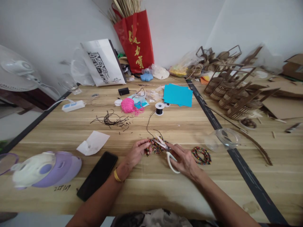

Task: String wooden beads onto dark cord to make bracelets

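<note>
My right hand (pixel 182 159) holds white-handled scissors (pixel 172 163), their blades pointing left over a heap of small multicoloured beads on strings (pixel 156 148). The blades look spread apart. With its fingers closed on part of the beaded string, my left hand (pixel 138 151) sits just left of the blade tips. A black cord (pixel 148 127) runs from the beads back to a white spool (pixel 159 109) wound with black thread. To the right of my right hand lies a coiled beaded strand (pixel 201 155).
Cut black cords (pixel 111 119), a pink yarn ball (pixel 127 105) and blue sheets (pixel 178 94) lie farther back. Left are a black phone (pixel 97 176), white paper (pixel 93 142) and a purple-white device (pixel 47 169). Small woven baskets (pixel 232 97) and a clear plastic container (pixel 227 138) stand right.
</note>
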### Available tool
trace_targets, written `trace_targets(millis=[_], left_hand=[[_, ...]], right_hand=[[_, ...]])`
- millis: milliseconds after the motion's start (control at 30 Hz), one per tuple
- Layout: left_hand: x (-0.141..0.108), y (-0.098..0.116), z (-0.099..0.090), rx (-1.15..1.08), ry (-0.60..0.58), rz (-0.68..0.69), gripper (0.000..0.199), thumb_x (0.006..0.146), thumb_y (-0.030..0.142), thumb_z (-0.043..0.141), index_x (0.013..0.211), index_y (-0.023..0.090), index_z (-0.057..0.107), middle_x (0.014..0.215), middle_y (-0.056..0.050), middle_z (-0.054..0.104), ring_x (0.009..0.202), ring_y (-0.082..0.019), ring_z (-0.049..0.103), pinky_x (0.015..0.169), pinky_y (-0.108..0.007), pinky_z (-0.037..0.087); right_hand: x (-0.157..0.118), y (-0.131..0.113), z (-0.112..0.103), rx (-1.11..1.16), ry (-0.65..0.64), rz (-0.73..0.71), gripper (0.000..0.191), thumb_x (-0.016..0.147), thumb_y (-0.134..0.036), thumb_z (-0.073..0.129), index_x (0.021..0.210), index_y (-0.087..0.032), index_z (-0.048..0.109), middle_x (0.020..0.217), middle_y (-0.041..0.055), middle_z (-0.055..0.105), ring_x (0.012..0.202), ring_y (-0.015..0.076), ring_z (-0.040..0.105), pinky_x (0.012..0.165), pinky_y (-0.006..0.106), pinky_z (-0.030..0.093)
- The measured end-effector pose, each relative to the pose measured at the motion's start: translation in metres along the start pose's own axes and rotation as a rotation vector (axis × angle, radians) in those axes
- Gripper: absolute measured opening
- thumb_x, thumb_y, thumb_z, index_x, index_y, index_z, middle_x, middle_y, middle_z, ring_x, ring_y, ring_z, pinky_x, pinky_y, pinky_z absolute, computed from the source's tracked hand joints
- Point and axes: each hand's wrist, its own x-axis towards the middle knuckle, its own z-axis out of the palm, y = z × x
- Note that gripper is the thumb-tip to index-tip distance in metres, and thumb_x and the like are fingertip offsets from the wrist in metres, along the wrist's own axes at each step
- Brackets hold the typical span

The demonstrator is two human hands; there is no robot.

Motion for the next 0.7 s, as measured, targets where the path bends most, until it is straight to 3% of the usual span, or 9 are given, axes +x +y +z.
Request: trace_targets(millis=[333, 700], left_hand=[[0.0001, 0.0009, 0.0017, -0.083, 0.042, -0.005, 0.030, 0.065, 0.034, 0.076, 0.081, 0.013, 0.062, 0.061, 0.000, 0.059, 0.054, -0.009, 0.052, 0.052, -0.022, 0.036], [-0.0037, -0.0059, 0.0078, 0.014, -0.046, -0.044, 0.033, 0.069, 0.037, 0.073, 0.087, 0.011, 0.064, 0.062, -0.002, 0.062, 0.054, -0.009, 0.052, 0.052, -0.021, 0.036]], right_hand=[[-0.0008, -0.0004, 0.0005, -0.274, -0.005, -0.074, 0.044, 0.089, -0.029, 0.050, 0.132, -0.020, 0.047, 0.099, 0.0095, 0.063, 0.078, 0.0174, 0.062, 0.066, 0.025, 0.050], [0.0000, -0.0044, 0.0029, -0.328, -0.021, -0.127, 0.043, 0.090, -0.028, 0.048, 0.132, -0.017, 0.048, 0.095, 0.0097, 0.063, 0.077, 0.0180, 0.062, 0.066, 0.026, 0.049]])
